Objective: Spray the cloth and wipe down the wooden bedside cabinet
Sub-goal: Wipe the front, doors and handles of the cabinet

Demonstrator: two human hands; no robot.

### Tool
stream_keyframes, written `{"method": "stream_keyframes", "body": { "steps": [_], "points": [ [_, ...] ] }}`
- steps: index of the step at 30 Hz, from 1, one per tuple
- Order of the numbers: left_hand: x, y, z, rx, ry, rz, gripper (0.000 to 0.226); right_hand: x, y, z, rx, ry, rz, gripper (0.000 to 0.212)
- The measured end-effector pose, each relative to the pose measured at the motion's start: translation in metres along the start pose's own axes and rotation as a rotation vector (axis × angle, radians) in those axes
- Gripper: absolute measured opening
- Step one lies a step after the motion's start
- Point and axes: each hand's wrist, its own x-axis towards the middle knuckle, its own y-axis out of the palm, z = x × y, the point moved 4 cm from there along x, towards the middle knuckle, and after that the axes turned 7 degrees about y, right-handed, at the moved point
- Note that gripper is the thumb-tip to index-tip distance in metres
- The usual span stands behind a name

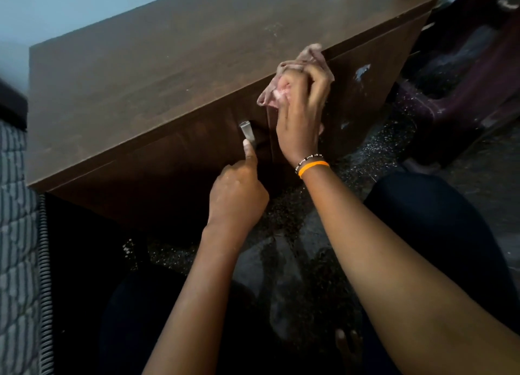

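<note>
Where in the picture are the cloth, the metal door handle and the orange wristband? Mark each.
cloth point(308, 56): head view, on its bunched upper fold.
metal door handle point(247, 130): head view, on its bright upper end.
orange wristband point(313, 167): head view, on the band's middle.

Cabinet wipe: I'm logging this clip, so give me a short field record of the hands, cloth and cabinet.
cabinet: brown wood, top scuffed
cloth: pink, bunched at the front top edge
right hand: grips the cloth against the front
left hand: thumb on the handle
floor: dark, speckled
</note>
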Motion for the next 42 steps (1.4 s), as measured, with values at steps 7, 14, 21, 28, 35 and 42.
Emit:
{"method": "stream_keyframes", "body": {
  "steps": [7,14,21,28,35,42],
  "points": [
    [0.000,-0.013,-0.031,0.189,0.068,-0.261,0.055,0.012,-0.014,-0.115,0.237,1.138,-0.181,0.039],
    [0.051,-0.016,-0.092,0.411,0.374,-0.395,0.059,0.023,-0.018,-0.058,0.353,0.616,-0.203,0.042],
    [0.079,0.003,-0.088,0.670,0.321,-0.268,0.064,0.023,-0.013,-0.119,0.399,0.763,-0.058,0.067],
    [0.079,0.007,-0.097,0.778,0.295,-0.307,0.062,0.023,-0.004,-0.112,0.403,0.753,0.067,0.061],
    [0.079,0.002,-0.098,0.704,0.299,-0.261,0.074,0.078,-0.025,-0.155,0.293,0.701,-0.144,0.059],
    [0.078,0.000,-0.092,0.697,0.302,-0.228,0.080,0.085,-0.027,-0.118,0.198,0.626,-0.146,0.054]
  ]
}}
